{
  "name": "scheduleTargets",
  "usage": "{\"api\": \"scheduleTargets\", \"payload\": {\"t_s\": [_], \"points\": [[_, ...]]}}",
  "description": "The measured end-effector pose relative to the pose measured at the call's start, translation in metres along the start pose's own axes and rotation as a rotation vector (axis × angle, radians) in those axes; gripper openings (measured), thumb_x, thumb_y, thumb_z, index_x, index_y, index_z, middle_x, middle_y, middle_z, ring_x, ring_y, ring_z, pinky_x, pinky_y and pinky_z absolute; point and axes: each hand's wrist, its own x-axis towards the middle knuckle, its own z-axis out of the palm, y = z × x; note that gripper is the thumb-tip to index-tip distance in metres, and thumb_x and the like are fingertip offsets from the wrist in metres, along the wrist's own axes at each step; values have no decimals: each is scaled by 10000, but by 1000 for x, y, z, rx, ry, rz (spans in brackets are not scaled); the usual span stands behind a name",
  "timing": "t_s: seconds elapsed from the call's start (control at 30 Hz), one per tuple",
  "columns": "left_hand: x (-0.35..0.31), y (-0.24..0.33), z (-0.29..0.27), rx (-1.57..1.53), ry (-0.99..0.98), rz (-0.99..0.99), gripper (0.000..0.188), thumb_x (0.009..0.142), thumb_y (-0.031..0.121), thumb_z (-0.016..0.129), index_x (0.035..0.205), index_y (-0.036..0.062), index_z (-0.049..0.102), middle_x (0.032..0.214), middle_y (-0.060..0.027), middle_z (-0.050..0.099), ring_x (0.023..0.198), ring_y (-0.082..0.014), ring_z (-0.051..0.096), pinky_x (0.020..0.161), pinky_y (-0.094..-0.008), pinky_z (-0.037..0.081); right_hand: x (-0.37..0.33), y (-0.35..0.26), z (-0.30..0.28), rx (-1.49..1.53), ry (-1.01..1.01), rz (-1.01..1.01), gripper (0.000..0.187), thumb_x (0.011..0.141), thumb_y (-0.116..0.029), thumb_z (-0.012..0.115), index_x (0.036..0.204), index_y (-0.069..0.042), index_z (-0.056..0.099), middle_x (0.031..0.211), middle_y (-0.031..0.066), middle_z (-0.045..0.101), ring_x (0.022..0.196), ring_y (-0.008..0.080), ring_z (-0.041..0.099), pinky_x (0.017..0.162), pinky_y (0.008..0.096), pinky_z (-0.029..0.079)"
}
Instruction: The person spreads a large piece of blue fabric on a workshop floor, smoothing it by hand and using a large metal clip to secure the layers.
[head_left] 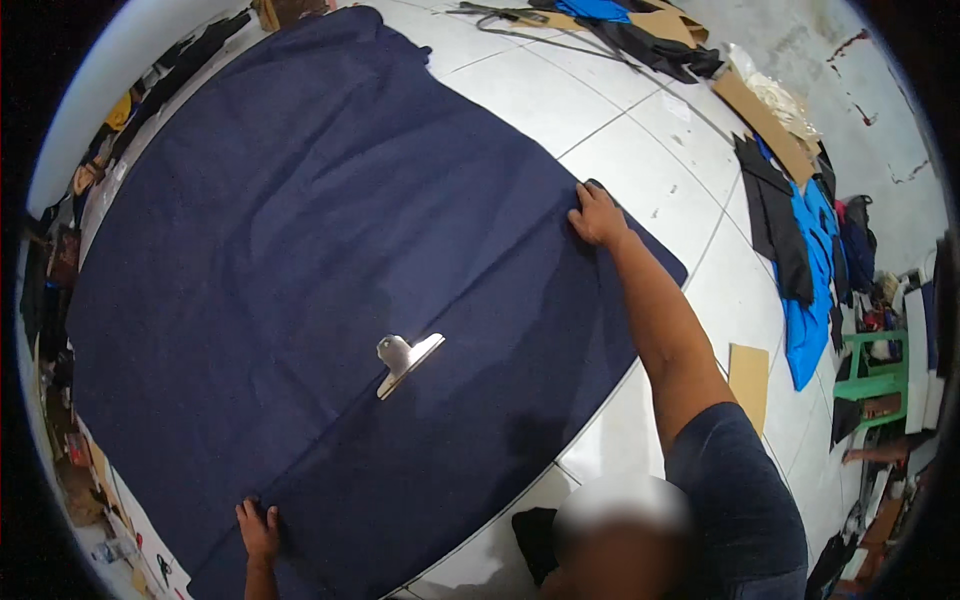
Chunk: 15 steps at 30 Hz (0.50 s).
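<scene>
A large sheet of navy blue fabric (330, 220) lies spread over the floor, wrinkled in its far part. Its near part forms a flatter band (470, 440), bounded by a slanting fold line from lower left to upper right. At the lower left end of that line, my left hand (259, 535) grips the fabric with thumb and fingers apart around the edge. My right hand (600, 217), arm stretched out, is closed on the fabric at the line's upper right end. Between them a silver metal bulldog clip (408, 362) sits across the fold line.
White floor tiles (670, 150) show around the fabric. On the right lie black and bright blue cloth pieces (812, 270), with a tan cardboard piece (748, 385) nearer. A green plastic stool (875, 375) stands among clutter at far right. Assorted items line the left edge.
</scene>
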Motion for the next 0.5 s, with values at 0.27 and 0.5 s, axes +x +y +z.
{"api": "scheduleTargets", "payload": {"t_s": [0.27, 0.5], "points": [[8, -15, 7, 84, -34, -7, 454, 885, 294, 577, 1177, -26, 438, 1158, -276, 411, 1053, -466, 469, 904, -498, 407, 7, -42, 29, 22, 23, 207, 623, 854, -408, 415, 1380, -76, 379, 1457, 157, 310, 1339, 342, 296, 1049, 578, 240], [10, -8, 4, 71, 20, 0, 427, 848, 239, 641, 1147, -7, 461, 1119, -232, 428, 1001, -410, 505, 875, -458, 438, -79, -179, -6, 447, 176, -638, 346, 824, -263, 604, 1105, -62, 581, 1154, 178, 566, 1053, 345, 541, 913, 423, 411]]}}
